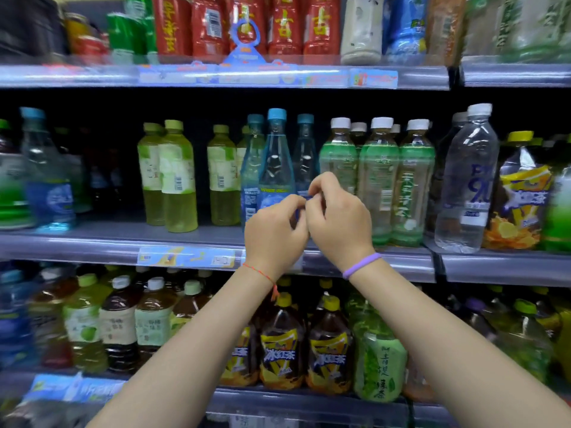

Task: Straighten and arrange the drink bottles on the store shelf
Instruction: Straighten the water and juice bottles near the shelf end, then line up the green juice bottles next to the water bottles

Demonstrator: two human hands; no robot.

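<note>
On the middle shelf [191,242] stand three clear bottles with blue caps: one at the left [254,156], one in front [276,162] and one at the right [305,149]. My left hand [275,233] and my right hand [336,217] meet in front of the right bottle's lower half, fingers curled towards each other. A sliver of its blue label shows between the fingertips, pinched by both hands. The rest of that bottle's body is hidden behind my hands. Yellow-green tea bottles [177,177] stand to the left, and green-labelled bottles with white caps [378,180] to the right.
Red bottles [284,26] fill the top shelf above a blue promo tag [244,54]. Dark iced-tea bottles [281,347] and a green bottle [380,362] crowd the bottom shelf under my forearms. A tall clear water bottle [469,180] stands at the right, and a gap lies behind the yellow-green bottles.
</note>
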